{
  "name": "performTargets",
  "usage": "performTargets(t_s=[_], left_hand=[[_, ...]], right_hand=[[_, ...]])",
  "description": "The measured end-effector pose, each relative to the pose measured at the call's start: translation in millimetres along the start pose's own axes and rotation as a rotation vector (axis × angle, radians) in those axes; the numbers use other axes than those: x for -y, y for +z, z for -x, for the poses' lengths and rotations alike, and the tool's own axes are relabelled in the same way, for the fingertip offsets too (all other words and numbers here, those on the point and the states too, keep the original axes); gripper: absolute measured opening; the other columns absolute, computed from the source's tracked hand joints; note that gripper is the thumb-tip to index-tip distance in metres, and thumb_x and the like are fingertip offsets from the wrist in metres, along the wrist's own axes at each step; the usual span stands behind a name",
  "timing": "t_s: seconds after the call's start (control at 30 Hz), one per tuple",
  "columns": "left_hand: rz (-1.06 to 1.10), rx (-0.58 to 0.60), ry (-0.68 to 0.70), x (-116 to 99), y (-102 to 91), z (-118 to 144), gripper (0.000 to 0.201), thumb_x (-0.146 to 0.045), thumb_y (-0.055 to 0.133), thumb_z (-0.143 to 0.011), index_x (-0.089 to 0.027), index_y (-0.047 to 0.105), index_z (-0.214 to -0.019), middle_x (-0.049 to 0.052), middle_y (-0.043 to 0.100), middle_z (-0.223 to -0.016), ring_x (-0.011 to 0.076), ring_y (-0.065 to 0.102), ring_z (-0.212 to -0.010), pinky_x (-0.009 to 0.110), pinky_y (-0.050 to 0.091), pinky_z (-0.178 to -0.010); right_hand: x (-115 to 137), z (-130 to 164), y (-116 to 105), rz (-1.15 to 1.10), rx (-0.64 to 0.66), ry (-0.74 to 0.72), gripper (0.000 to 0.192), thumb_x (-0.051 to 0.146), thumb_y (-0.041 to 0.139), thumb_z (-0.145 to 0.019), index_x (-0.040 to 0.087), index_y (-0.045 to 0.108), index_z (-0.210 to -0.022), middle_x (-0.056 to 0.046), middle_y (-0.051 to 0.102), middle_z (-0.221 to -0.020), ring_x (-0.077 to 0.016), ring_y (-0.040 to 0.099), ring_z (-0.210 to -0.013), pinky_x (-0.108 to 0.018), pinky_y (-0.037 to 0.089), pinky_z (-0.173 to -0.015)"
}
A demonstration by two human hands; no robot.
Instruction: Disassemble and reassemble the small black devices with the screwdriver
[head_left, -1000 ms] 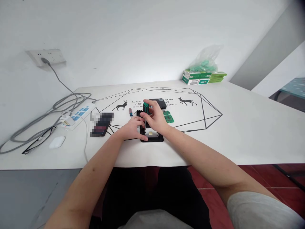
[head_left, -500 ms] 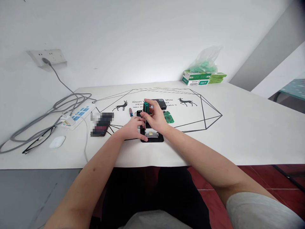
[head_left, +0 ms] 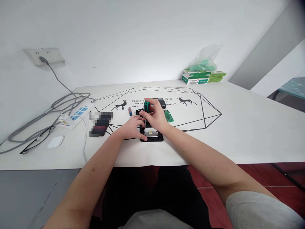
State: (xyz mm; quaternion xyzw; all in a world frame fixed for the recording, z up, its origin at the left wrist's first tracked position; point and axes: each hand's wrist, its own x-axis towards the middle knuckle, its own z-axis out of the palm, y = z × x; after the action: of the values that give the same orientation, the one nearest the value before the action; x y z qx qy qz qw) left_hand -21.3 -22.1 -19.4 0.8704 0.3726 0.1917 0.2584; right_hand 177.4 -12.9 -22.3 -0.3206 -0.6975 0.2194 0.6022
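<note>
My right hand is wrapped round the green and black handle of a screwdriver, held upright. Its thin shaft points down into a black device casing with a silver metal plate inside. On the left edge of that casing, my left hand grips with the thumb at the near side and the fingers by the shaft. The screwdriver's tip is hidden by the fingers. Just right of the right hand lies a green circuit board, and behind the hand is a black box-shaped part.
A small screwdriver with a clear reddish handle lies left of the casing. Further left are a blurred-out phone, a power strip with grey cable, glasses and a white case. Green and white boxes stand at the back right.
The camera view has shifted very slightly. Both hands, the screwdriver and the casing keep practically the same positions.
</note>
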Motion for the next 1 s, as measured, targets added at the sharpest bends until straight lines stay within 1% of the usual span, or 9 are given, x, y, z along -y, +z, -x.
performTargets(t_s=[0.07,0.23,0.43,0.5,0.63,0.7,0.83,0.9,1.0], left_hand=[[0.003,0.001,0.007,0,0.1,0,0.053,-0.051,0.107,-0.058,-0.025,0.076,-0.093,0.010,0.065,-0.142,0.0392,0.047,-0.148,0.059,0.044,-0.127],[-0.012,0.002,0.036,1,0.2,-1,0.052,-0.049,0.108,-0.058,-0.025,0.075,-0.091,0.009,0.068,-0.136,0.0394,0.048,-0.145,0.060,0.043,-0.126],[-0.031,-0.025,0.064,0,0.1,-2,0.061,-0.052,0.109,-0.055,-0.026,0.076,-0.100,0.009,0.068,-0.131,0.0392,0.052,-0.140,0.061,0.043,-0.126],[-0.039,-0.031,0.077,1,0.3,-2,0.063,-0.054,0.108,-0.056,-0.027,0.076,-0.103,0.009,0.068,-0.131,0.0388,0.052,-0.140,0.061,0.040,-0.128],[-0.055,-0.033,0.075,3,0.7,-2,0.071,-0.061,0.106,-0.056,-0.027,0.076,-0.111,0.010,0.068,-0.134,0.0395,0.052,-0.142,0.061,0.040,-0.129],[-0.056,-0.037,0.061,4,0.7,-1,0.074,-0.062,0.106,-0.057,-0.027,0.076,-0.115,0.010,0.067,-0.136,0.0403,0.050,-0.144,0.062,0.041,-0.128],[-0.057,-0.024,0.034,3,0.2,-1,0.075,-0.062,0.105,-0.058,-0.027,0.075,-0.117,0.011,0.067,-0.138,0.0410,0.048,-0.147,0.063,0.041,-0.128],[-0.059,-0.014,0.020,2,-0.2,-1,0.076,-0.063,0.105,-0.058,-0.027,0.075,-0.117,0.011,0.066,-0.140,0.0416,0.048,-0.148,0.063,0.041,-0.127],[-0.066,-0.009,0.010,0,-1.1,0,0.075,-0.065,0.104,-0.058,-0.028,0.075,-0.117,0.011,0.066,-0.143,0.0415,0.048,-0.149,0.063,0.042,-0.127]], right_hand=[[1,-1,-1,-0.001,0.002,0.006,0.058,0.045,0.082,-0.090,0.034,0.061,-0.143,-0.009,0.061,-0.128,-0.0259,0.063,-0.102,-0.040,0.067,-0.067],[5,-7,-3,-0.087,0.053,-0.032,0.050,0.056,0.081,-0.092,0.030,0.064,-0.132,-0.008,0.066,-0.127,-0.0233,0.064,-0.102,-0.043,0.063,-0.087],[11,-12,-9,-0.199,0.109,0.001,0.046,0.069,0.067,-0.099,0.031,0.066,-0.126,-0.004,0.067,-0.108,-0.0188,0.062,-0.088,-0.038,0.061,-0.082],[13,-12,-12,-0.238,0.158,0.028,0.047,0.069,0.062,-0.103,0.031,0.065,-0.131,-0.004,0.069,-0.107,-0.0194,0.065,-0.091,-0.039,0.062,-0.085],[15,-12,-17,-0.299,0.214,0.052,0.053,0.068,0.056,-0.106,0.031,0.060,-0.143,-0.006,0.073,-0.116,-0.0219,0.070,-0.107,-0.044,0.062,-0.102],[15,-13,-21,-0.276,0.228,0.049,0.051,0.067,0.053,-0.107,0.031,0.061,-0.144,-0.007,0.074,-0.121,-0.0229,0.070,-0.113,-0.047,0.060,-0.108],[11,-17,-27,-0.094,0.144,-0.083,0.045,0.064,0.048,-0.110,0.031,0.071,-0.131,-0.009,0.069,-0.122,-0.0265,0.064,-0.124,-0.054,0.054,-0.117],[9,-18,-29,-0.016,0.077,-0.148,0.043,0.060,0.046,-0.111,0.031,0.076,-0.125,-0.009,0.063,-0.114,-0.0267,0.063,-0.118,-0.055,0.055,-0.113],[7,-18,-30,0.004,0.041,-0.175,0.039,0.051,0.044,-0.114,0.032,0.077,-0.122,-0.008,0.060,-0.111,-0.0248,0.064,-0.107,-0.053,0.057,-0.105]])
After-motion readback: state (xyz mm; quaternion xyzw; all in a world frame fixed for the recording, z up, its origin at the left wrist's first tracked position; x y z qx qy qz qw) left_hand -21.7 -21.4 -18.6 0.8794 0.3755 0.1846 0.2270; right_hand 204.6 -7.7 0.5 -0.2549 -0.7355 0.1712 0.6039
